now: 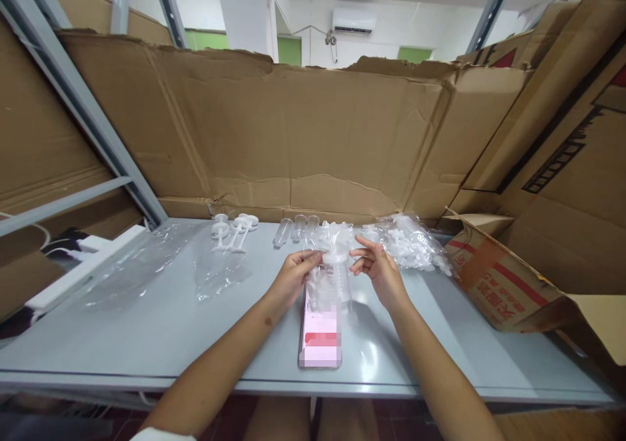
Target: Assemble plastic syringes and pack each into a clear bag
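My left hand [292, 273] is closed in a pinch on the white cap of a clear plastic tube [337, 278] that stands upright at the middle of the grey table [147, 336]. My right hand [375, 265] hovers just right of the tube's top with fingers spread, holding nothing. A phone [320, 333] lies flat on the table right below the tube, between my forearms.
Several white plungers [233, 229] and clear tubes [296, 228] lie along the back edge. A clear bag of white parts [411, 242] sits behind my right hand, an empty clear bag [215, 271] at left. Cardboard walls surround the table; an open carton [493, 278] stands at right.
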`<state>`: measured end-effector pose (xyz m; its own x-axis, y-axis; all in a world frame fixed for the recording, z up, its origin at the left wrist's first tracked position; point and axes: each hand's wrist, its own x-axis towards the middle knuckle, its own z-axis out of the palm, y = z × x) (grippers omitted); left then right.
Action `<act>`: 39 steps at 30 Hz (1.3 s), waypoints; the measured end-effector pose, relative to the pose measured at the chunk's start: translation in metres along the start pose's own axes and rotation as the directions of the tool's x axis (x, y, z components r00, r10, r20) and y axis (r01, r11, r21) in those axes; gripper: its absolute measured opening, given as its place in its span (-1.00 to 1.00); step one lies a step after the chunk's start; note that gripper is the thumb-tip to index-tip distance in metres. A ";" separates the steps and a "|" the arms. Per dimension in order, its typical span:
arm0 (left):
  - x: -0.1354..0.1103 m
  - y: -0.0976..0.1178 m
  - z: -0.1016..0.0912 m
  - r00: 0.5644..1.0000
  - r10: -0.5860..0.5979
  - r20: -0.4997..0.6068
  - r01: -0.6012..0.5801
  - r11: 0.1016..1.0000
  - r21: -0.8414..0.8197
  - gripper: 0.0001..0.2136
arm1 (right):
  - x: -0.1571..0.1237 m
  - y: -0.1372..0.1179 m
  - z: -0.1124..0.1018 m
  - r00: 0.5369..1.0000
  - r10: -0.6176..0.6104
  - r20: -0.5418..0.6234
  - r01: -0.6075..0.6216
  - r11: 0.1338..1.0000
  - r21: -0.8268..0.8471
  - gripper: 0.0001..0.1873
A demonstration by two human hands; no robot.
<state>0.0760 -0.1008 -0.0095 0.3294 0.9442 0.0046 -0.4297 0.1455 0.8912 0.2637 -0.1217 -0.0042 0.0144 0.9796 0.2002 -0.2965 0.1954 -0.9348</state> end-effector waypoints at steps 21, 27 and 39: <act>-0.004 -0.003 0.003 0.998 -0.004 0.057 0.001 0.999 0.053 -0.63 | -0.004 0.009 0.011 0.933 0.252 0.259 -0.300 0.939 0.169 -0.58; -0.004 -0.002 0.003 0.999 0.014 0.049 -0.018 0.997 0.075 -0.68 | -0.004 0.006 0.008 0.920 0.307 0.245 -0.355 0.917 0.185 -0.61; -0.003 0.000 0.005 1.000 0.000 -0.028 0.001 0.999 0.052 -0.68 | -0.005 0.004 0.007 0.935 0.277 0.222 -0.308 0.944 0.117 -0.60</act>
<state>0.0790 -0.1052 -0.0072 0.3059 0.9520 -0.0079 -0.3852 0.1314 0.9134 0.2559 -0.1256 -0.0070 -0.2811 0.9596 -0.0069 -0.3957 -0.1224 -0.9102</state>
